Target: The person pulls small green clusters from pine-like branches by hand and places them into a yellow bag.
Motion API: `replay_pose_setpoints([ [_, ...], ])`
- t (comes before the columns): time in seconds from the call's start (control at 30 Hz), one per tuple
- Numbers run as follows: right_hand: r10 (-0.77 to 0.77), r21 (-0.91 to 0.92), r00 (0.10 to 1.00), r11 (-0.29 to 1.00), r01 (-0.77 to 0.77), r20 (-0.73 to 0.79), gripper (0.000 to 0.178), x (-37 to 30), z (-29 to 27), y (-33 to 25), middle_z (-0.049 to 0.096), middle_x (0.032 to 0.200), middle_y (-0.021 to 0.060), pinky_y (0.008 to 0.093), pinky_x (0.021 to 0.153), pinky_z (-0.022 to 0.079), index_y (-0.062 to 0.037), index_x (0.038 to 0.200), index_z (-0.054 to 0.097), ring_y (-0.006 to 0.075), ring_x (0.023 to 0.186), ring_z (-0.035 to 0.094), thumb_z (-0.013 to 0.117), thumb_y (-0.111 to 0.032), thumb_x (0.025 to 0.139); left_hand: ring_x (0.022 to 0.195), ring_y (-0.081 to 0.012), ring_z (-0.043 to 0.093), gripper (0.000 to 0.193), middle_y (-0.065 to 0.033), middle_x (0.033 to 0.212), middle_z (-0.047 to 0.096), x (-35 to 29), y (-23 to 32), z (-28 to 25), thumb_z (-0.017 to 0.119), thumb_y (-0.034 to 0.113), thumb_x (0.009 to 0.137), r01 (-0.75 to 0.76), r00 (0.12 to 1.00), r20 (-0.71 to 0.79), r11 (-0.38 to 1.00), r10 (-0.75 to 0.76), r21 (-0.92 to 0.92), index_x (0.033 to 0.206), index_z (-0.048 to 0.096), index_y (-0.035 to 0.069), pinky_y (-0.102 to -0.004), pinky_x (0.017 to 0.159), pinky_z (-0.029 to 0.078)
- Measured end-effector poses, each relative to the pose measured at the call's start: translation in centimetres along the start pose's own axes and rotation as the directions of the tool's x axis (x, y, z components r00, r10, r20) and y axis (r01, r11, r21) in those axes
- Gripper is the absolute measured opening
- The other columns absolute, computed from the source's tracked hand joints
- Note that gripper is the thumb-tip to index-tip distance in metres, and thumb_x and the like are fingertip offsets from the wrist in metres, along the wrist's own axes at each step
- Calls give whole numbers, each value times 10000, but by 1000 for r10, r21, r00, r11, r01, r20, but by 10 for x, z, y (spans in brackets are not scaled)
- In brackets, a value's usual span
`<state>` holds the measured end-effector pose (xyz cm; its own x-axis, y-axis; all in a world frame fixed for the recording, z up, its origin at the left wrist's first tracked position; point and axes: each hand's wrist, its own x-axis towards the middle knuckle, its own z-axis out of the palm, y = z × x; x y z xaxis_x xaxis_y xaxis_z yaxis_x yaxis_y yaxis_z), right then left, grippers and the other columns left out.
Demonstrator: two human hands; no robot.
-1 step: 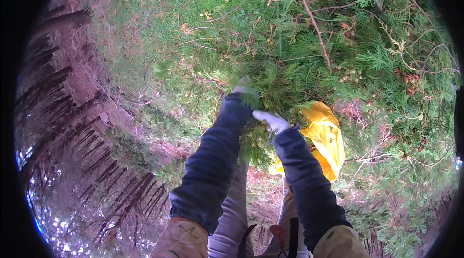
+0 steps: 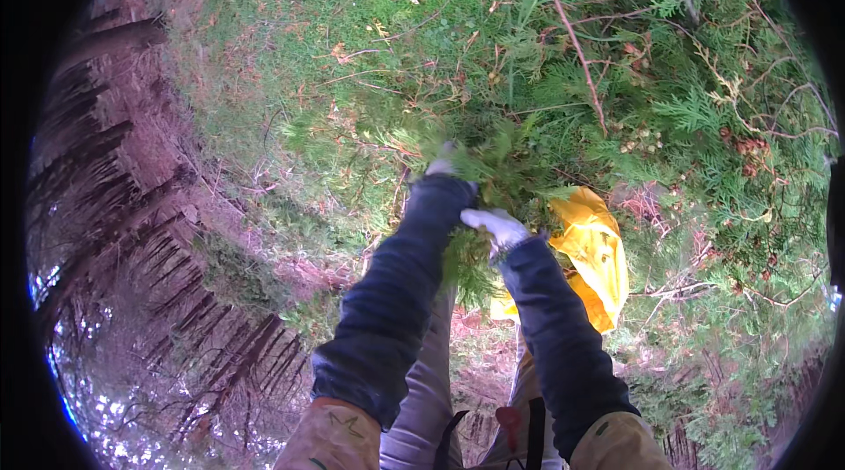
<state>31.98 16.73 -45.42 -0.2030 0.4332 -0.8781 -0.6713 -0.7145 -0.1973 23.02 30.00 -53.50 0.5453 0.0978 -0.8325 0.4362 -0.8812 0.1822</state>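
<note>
Around the L hand (image 2: pixel 440 164), foliage (image 2: pixel 500 151), also hanging btwn the forearms. L hand blurred, part hidden; grip can't be told. R hand (image 2: pixel 498 227) nearer the body, fingers pointing L, grip likewise unclear. Yellow bag (image 2: pixel 600 246) just R of R hand.

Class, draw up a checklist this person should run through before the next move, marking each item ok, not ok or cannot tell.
1. Left hand fully visible: not ok; blur and greenery partly hide it.
2. Right hand in view: ok.
3. Firm grip on the green foliage: cannot tell for either hand.
4. Dark blue sleeves covering the forearms: ok.
5. Long bare stick apart from both hands: ok.
6. Yellow material undamaged: cannot tell; a sleeve partly covers it.
</note>
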Motion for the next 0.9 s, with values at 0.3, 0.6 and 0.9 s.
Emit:
replay_pose_setpoints([
  [0.3, 37, 340, 993, 940, 4, -114, 326, -33, -13, 78, 629, 1059, 67, 300, 783, 490, -2, 1108, 607, 141, 903, 606, 599, -228, 875, 1105, -321, 530, 339, -137, 1266, 469, -31, 74, -16, 597, 98, 768, 384, 757, -6, 453, -653, -805, 1106, 571, 113, -363, 912, 447],
  [0.6, 67, 347, 971, 938, 17, -229, 179, -81, 15, 76, 611, 765, 34, 245, 512, 438, -24, 919, 632, 99, 623, 562, 610, -189, 852, 1002, -336, 566, 257, -225, 1229, 486, -45, 74, -4, 488, 64, 820, 387, 736, 22, 393, -677, -834, 1041, 618, 52, -314, 839, 472],
  [0.9, 13, 434, 965, 895, 106, -263, 165, -109, 29, 71, 566, 723, 4, 226, 518, 418, -24, 900, 605, 76, 591, 511, 603, -171, 825, 981, -308, 574, 284, -197, 1105, 554, -27, 72, 32, 528, 103, 809, 179, 666, -28, 197, -745, -964, 1087, 571, 61, -346, 836, 463],
])
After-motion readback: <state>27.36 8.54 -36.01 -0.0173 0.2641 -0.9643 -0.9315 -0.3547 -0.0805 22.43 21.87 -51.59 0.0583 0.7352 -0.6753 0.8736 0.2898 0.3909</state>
